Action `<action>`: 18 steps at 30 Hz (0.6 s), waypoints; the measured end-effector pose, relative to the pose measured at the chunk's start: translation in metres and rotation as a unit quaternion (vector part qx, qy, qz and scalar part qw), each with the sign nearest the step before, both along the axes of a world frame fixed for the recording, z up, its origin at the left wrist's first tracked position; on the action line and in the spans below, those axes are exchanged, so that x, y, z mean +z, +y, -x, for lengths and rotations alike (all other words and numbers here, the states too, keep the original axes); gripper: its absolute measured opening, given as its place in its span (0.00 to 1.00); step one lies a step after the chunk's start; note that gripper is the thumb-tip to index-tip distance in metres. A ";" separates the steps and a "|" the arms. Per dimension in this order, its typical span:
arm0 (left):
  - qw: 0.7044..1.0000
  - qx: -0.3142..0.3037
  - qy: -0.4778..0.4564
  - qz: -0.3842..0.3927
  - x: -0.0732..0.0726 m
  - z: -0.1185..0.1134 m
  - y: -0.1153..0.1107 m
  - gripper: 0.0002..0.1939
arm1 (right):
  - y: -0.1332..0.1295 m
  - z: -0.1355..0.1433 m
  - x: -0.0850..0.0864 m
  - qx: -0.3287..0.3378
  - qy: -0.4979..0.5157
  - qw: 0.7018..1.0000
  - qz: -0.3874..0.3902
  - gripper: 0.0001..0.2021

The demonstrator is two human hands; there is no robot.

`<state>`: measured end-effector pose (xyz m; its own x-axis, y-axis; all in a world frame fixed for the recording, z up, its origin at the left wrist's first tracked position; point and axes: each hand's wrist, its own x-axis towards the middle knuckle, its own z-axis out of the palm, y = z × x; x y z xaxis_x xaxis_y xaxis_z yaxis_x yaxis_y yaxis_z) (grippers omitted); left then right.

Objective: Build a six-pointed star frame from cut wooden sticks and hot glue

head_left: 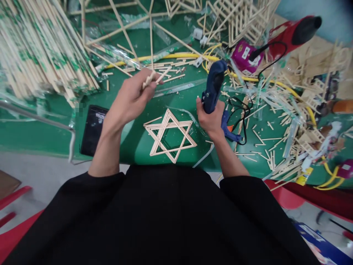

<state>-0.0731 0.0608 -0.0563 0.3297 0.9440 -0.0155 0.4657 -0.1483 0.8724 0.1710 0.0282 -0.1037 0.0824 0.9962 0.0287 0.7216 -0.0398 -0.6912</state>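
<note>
Several short wooden sticks (150, 79) are bunched in my left hand (135, 95), whose fingers are closed around them. My right hand (211, 117) grips a dark blue hand tool (214, 86) held upright; its exact kind is unclear. Just right of that hand, a blue glue gun (233, 134) with an orange trigger and a black cord lies on the table. Between and below my hands, a six-pointed star frame (180, 148) made of layered sticks lies flat on the green table (132, 147). One loose-ended stick angles off its upper left point.
Left of the star is a black phone (92, 138), with a pile of wrapped chopsticks (46, 48) beyond it. Stick frames (150, 14) stand at the back. A purple power block (245, 57), a red heat gun (293, 38), yellow cable (176, 56) and stick offcuts clutter the right side.
</note>
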 end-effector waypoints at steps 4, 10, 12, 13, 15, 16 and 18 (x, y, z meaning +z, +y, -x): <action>0.991 -0.026 -0.132 -0.010 -0.021 -0.038 0.022 0.11 | -0.003 -0.011 0.027 0.007 0.012 1.000 0.009 0.19; 0.996 -0.040 -0.073 0.040 -0.050 -0.062 0.026 0.18 | -0.005 -0.032 0.084 0.104 -0.126 0.984 0.071 0.07; 0.993 -0.057 -0.091 0.049 -0.055 -0.061 0.024 0.20 | -0.005 -0.035 0.092 0.088 -0.155 0.981 0.076 0.04; 0.992 -0.062 -0.101 0.048 -0.056 -0.061 0.023 0.21 | -0.005 -0.036 0.094 0.071 -0.166 0.981 0.074 0.02; 0.990 -0.062 -0.119 0.029 -0.058 -0.060 0.021 0.21 | -0.004 -0.035 0.094 0.037 -0.187 0.980 0.063 0.04; 0.990 -0.059 -0.127 0.014 -0.058 -0.060 0.020 0.20 | -0.002 -0.034 0.093 0.026 -0.198 0.978 0.059 0.07; 0.990 -0.048 -0.136 -0.007 -0.058 -0.061 0.019 0.17 | 0.001 -0.032 0.091 0.021 -0.218 0.974 0.064 0.10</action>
